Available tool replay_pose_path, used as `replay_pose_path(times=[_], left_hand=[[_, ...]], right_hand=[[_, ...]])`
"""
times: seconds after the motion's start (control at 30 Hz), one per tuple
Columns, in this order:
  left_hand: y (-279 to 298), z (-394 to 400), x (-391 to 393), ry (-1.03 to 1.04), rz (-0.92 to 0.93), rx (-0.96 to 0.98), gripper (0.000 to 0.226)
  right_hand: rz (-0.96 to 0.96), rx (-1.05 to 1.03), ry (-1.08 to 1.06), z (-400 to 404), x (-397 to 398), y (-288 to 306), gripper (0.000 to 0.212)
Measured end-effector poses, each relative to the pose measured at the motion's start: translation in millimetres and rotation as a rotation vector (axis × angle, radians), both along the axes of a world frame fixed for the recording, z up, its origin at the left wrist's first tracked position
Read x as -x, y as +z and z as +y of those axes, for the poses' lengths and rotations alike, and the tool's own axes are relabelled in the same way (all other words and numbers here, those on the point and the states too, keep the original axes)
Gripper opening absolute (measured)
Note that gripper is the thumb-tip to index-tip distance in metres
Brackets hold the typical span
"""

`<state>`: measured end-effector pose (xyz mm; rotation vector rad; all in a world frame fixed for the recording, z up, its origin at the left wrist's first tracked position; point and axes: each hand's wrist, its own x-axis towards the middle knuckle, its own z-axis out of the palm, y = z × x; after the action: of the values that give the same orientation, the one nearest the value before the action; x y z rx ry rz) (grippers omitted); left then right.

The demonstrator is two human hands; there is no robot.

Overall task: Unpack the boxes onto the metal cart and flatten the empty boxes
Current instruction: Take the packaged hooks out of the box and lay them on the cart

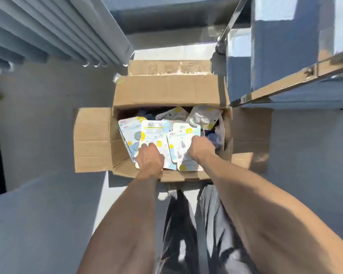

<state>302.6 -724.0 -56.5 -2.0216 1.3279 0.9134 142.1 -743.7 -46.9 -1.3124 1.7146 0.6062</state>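
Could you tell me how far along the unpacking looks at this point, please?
Early on. Done: the cardboard box stands open, flaps spread. In hand: the left hand and right hand each grip carded packets inside it. Left: the box is still full and unflattened; the metal cart waits alongside.

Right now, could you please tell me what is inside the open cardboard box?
The brown cardboard box holds white carded retail packs, gripped by the left hand and right hand. Dark items lie behind; anything deeper is covered.
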Motion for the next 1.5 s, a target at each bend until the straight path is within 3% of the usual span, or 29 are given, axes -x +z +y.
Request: replay_pose_path(times=[0.17,0.3,0.43,0.57,0.67,0.8,0.9,0.97,1.07,1.17,1.27,1.33,1.5], left_hand=[[-86,9,-1,-0.051,-0.008,0.105,0.041],[-114,18,0,0.219,0.021,0.065,0.031],[-109,20,1,0.319,0.08,0.08,0.006],[-87,-1,3,0.43,0.103,0.367,0.008],[-75,-21,-2,0.514,0.023,0.58,0.022],[-76,-23,3,0.304,0.042,0.786,0.017],[-83,-1,13,-0.01,0.054,0.573,0.033],[-91,20,20,-0.078,0.185,0.404,0.023],[-89,41,33,0.266,0.409,0.235,0.025],[-92,37,42,0.685,0.319,0.255,0.032],[-107,30,45,0.923,0.222,0.1,0.04],[-115,27,45,0.971,0.23,0.002,0.045],[-117,16,41,0.852,0.199,-0.044,0.04]], right_hand=[[0.013,0.08,0.142,1,-7,-83,0.037],[-0.015,0.121,0.276,13,-13,-112,0.056],[-0.048,0.109,0.373,16,-14,-107,0.033],[-0.02,0.081,0.403,22,-8,-94,0.031],[-0.026,0.037,0.346,30,-5,-90,0.037],[-0.068,0.057,0.336,31,-5,-95,0.052],[-0.104,0.026,0.405,31,-5,-97,0.049],[-0.083,-0.011,0.463,34,-4,-100,0.041],[-0.034,0.014,0.465,40,-2,-103,0.039],[0.01,0.036,0.389,41,0,-104,0.033],[0.03,0.073,0.322,39,2,-107,0.029],[0.018,0.079,0.287,40,3,-108,0.029],[0.001,0.149,0.215,45,9,-104,0.028]])
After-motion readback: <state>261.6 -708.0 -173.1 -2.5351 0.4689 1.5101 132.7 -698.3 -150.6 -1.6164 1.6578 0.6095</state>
